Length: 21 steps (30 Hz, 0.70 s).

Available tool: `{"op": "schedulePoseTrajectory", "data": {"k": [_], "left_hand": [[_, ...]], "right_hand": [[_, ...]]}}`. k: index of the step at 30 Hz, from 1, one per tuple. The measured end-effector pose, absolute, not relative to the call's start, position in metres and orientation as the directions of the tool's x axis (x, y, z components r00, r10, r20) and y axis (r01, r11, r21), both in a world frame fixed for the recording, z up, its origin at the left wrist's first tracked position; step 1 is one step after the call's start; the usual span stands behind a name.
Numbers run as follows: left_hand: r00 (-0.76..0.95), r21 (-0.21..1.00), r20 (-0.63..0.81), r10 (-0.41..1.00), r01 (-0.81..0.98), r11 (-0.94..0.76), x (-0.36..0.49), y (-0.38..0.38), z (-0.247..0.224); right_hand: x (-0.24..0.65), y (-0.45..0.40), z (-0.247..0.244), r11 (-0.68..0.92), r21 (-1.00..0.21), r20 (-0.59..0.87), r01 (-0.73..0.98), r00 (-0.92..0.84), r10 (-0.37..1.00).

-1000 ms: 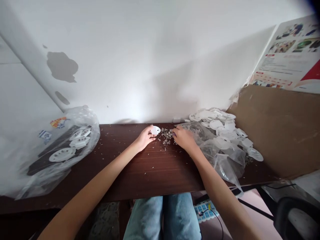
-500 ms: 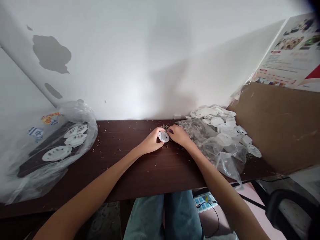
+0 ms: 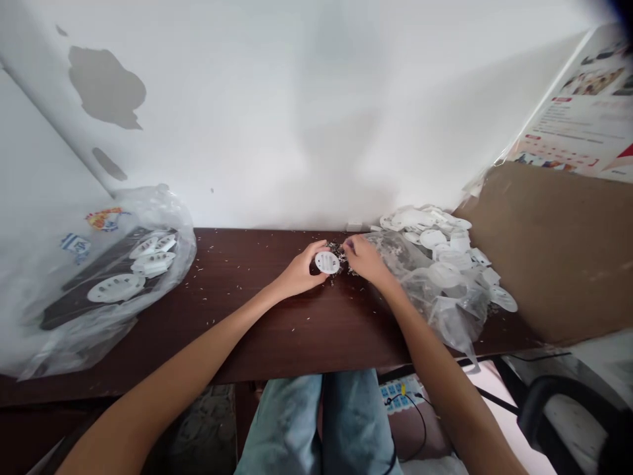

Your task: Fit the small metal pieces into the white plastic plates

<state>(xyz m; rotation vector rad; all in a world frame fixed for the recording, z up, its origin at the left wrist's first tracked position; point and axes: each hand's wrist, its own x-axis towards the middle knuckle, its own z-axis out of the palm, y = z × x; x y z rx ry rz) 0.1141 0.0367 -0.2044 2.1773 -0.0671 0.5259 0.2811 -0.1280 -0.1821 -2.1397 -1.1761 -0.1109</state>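
Note:
Near the middle of the dark table, my left hand (image 3: 302, 272) grips a small white round plate (image 3: 327, 262) by its edge, its slotted face turned up. Just right of the plate, my right hand (image 3: 363, 256) is closed over a pile of small metal pieces (image 3: 341, 254). Its fingertips are bent together, and what they hold, if anything, is too small to make out. A small gap separates the right fingers from the plate.
A clear plastic bag (image 3: 182, 254) on the left holds several white plates (image 3: 116, 288). Many white parts (image 3: 448, 237) are heaped at the right, beside crumpled plastic (image 3: 457, 316) and a cardboard panel (image 3: 554, 251). Tiny bits dot the table (image 3: 247, 330).
My right hand has moved away from the white plate, to the right, over the metal pieces. My left hand still holds the plate. The view has shifted slightly.

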Motion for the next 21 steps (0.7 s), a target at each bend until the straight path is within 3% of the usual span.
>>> {"op": "schedulePoseTrajectory", "data": {"k": [2,4,6,11,21], "left_hand": [[0.890,0.760,0.428,0.155,-0.262,-0.596,0.112,0.036,-0.203],[0.884,0.765,0.442,0.154,-0.282,-0.579,0.110,0.035,-0.202],[0.885,0.755,0.447,0.131,-0.295,-0.586,0.108,0.033,-0.201],[0.871,0.648,0.490,0.032,-0.339,-0.682,0.107,0.031,-0.203],[0.894,0.685,0.445,0.057,-0.299,-0.664,0.108,0.032,-0.208]], "right_hand": [[0.282,-0.131,-0.178,-0.268,-0.706,0.332,0.656,0.640,0.693],[0.280,-0.134,-0.176,-0.118,-0.894,0.220,0.431,0.655,0.723],[0.276,-0.135,-0.176,0.019,-0.983,0.129,0.183,0.613,0.779],[0.264,-0.131,-0.181,0.135,-0.984,0.040,-0.119,0.587,0.808],[0.255,-0.130,-0.174,0.218,-0.920,-0.010,-0.324,0.578,0.816]]}}
